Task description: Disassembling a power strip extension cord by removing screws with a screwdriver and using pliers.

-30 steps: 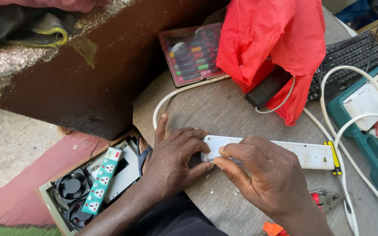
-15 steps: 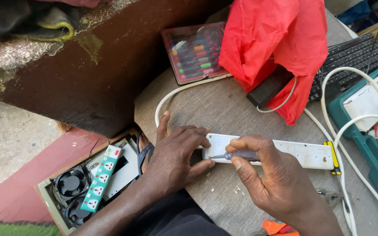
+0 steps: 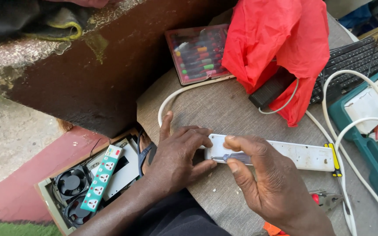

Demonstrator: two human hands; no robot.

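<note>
Hands at work on a white power strip, which lies flat along the near middle of a grey cloth-covered table, its long body running left to right. The left hand presses down with spread fingers on the strip's left end, holding it in place without closing around it. The right hand is curled around a small screwdriver, pinched between thumb and forefinger, its tip touching the strip's left end just beside the left hand's fingertips. A white cable curves away on the far side of the left hand. At the far edge sits a flat red-tinted plastic case of coloured screwdriver bits, rectangular and partly tucked under a crumpled red plastic bag. To the right lie a black keyboard and a teal case. Low at the left, an open box holds two black fans and a green-and-white socket strip.
</note>
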